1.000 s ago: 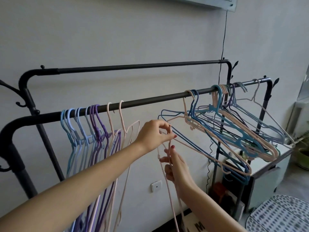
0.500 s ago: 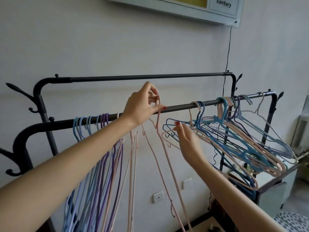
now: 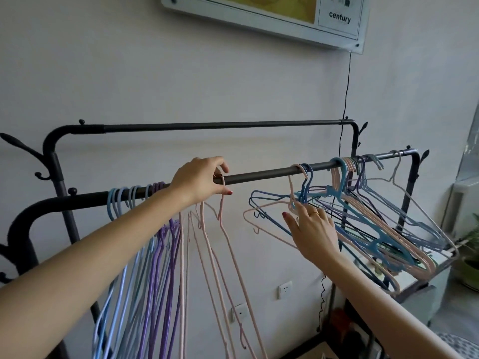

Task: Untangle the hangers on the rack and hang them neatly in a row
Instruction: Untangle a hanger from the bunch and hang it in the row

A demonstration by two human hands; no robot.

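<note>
Left hand (image 3: 201, 181) raised, fingers curled; right hand (image 3: 312, 233) lower, fingers extended.

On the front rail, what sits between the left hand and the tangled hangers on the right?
In the head view, the front rail is bare from the left hand to the tangled hangers. Below that stretch, the right hand reaches into the tangle.

black rack (image 3: 259, 176); hangers (image 3: 145, 255) — light blue, purple, pink; tangled hangers (image 3: 375, 229) — blue, pink.
</note>
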